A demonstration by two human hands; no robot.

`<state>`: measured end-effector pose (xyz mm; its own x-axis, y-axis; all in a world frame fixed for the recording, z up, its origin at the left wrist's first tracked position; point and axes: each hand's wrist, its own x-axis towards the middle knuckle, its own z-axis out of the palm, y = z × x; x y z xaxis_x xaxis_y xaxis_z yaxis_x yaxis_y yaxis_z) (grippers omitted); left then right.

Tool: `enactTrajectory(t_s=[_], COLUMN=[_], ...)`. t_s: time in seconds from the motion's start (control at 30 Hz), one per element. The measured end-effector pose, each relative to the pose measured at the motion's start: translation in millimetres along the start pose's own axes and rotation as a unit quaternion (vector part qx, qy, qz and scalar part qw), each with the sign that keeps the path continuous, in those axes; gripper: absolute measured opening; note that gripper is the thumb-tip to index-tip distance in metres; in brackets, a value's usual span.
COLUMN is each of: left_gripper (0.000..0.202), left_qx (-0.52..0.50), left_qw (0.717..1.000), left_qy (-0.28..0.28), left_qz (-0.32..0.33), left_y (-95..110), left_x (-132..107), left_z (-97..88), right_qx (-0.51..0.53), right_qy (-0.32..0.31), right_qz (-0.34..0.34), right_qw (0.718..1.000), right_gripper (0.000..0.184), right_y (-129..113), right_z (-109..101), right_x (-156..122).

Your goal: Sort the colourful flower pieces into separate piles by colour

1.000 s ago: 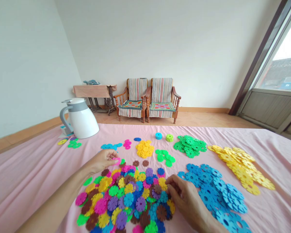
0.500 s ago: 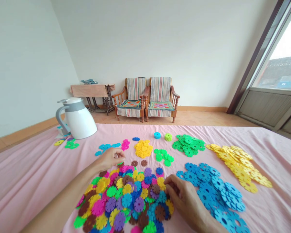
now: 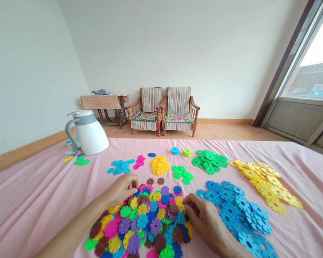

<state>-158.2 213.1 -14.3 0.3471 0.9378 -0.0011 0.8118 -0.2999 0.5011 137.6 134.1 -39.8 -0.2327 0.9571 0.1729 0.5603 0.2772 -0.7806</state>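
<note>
A mixed heap of notched plastic discs (image 3: 142,221) in many colours lies in front of me on a pink cloth (image 3: 140,143). My left hand (image 3: 125,188) rests over the heap's upper left edge, fingers curled in a pinch; whatever they may grip is hidden. At the heap's right side is my right hand (image 3: 201,215), its fingers bent and closed, the tips against the discs beside a yellow disc (image 3: 179,203). I cannot make out whether a disc is between them. Just beyond the heap lie two brown discs (image 3: 160,181) and a small yellow pile (image 3: 160,165).
Sorted piles spread around: light blue (image 3: 121,166), pink (image 3: 139,162), green (image 3: 210,161), large yellow (image 3: 266,182) and large blue discs (image 3: 234,208). Small blue (image 3: 174,151) and lime stacks (image 3: 187,153) stand at the back. A white jug (image 3: 93,136) is at left, two chairs (image 3: 179,111) beyond.
My left hand has moved from beside the light blue pile back toward me, down onto the mixed heap's edge. My right hand has stayed in place.
</note>
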Motion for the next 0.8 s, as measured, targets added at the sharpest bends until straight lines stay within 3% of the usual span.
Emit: enactTrajectory(t_s=[0.43, 0.7, 0.8], left_gripper=[0.03, 0.011, 0.012], left_qx=[0.03, 0.029, 0.03], left_qw=[1.0, 0.999, 0.999], left_qy=[-0.006, -0.016, -0.015], left_qz=[0.004, -0.002, 0.001], left_y=[-12, -8, -7], left_x=[-3, -4, -6], left_z=[-8.9, -13.7, -15.6], right_qx=[0.005, -0.002, -0.005], right_qy=[0.009, 0.003, 0.0], right_qz=[-0.012, -0.013, -0.011], right_qw=[1.0, 1.0, 1.0], right_gripper=[0.018, 0.018, 0.017], right_y=[3, 5, 6], right_z=[1, 2, 2], right_x=[-1, -1, -1])
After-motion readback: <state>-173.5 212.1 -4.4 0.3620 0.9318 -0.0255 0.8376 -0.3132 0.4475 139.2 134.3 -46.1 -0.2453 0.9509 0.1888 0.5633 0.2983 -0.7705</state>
